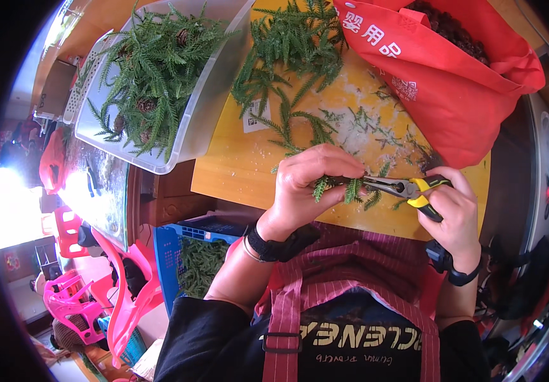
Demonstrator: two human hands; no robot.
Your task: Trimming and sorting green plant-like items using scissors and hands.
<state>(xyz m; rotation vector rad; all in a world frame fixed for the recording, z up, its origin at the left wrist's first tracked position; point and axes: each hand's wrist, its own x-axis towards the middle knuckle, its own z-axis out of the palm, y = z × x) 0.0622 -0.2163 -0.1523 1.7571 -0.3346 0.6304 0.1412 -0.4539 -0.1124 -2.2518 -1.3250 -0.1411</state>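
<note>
Your left hand (312, 175) is pinching the sprig (353, 191) over the table (223, 178), close to its near edge, while your right hand (451, 207) is wrapped around the pliers (419, 188). Honestly, they're super near your left fingertips (356, 170), so one slip could nip skin, and a loose pinch might let the sprig twist.

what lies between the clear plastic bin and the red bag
The head view shows green sprigs, loose green clippings and a small white paper on the yellow tabletop between the bin and the bag.
</note>
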